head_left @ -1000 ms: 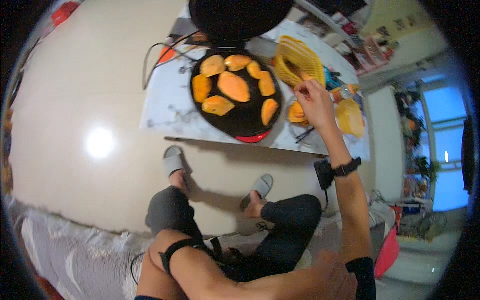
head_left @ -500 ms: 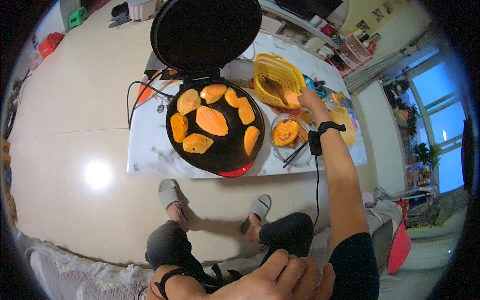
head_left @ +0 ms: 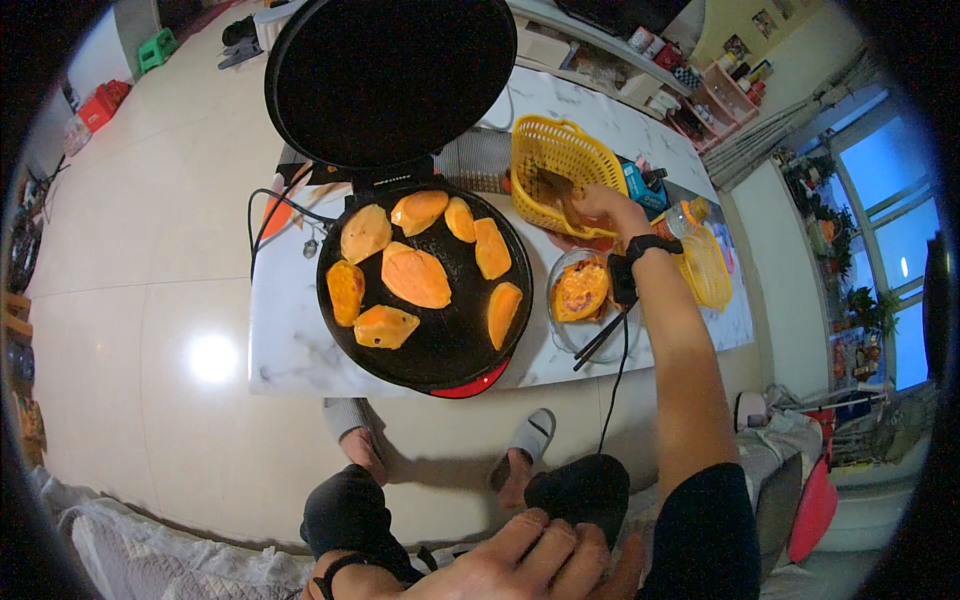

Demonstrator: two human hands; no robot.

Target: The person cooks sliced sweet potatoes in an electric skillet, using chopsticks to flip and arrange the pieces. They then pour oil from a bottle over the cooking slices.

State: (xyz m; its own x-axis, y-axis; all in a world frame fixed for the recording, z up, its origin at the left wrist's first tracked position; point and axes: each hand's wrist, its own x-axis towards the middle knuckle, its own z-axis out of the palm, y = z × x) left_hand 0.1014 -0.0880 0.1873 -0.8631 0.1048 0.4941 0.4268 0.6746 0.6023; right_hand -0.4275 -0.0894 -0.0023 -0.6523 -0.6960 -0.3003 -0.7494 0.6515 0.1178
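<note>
My right hand [head_left: 606, 208] reaches into a yellow plastic basket [head_left: 577, 142] at the table's right side. Its fingertips are hidden beside a flat brown thing [head_left: 556, 196] whose kind I cannot make out. Loosely curled, my left hand [head_left: 530, 560] is over my lap with nothing visible in it. A round electric griddle [head_left: 440, 350] stands open, its black lid [head_left: 390, 80] raised. Several orange sweet potato slices [head_left: 415, 275] lie spread on its plate. Below the basket, a clear glass dish [head_left: 562, 335] holds browned slices [head_left: 580, 288], with dark chopsticks [head_left: 597, 340] across its rim.
A capped plastic bottle [head_left: 684, 217], a second yellow basket [head_left: 708, 268] and a blue box [head_left: 645, 187] stand right of my right hand. A black cable [head_left: 255, 215] loops off the griddle's left. The marble-patterned table's front edge [head_left: 330, 393] lies before my slippered feet.
My right hand has moved left and down into the basket. The orange piece seen at its fingertips earlier is out of sight. My left hand stays curled over my lap.
</note>
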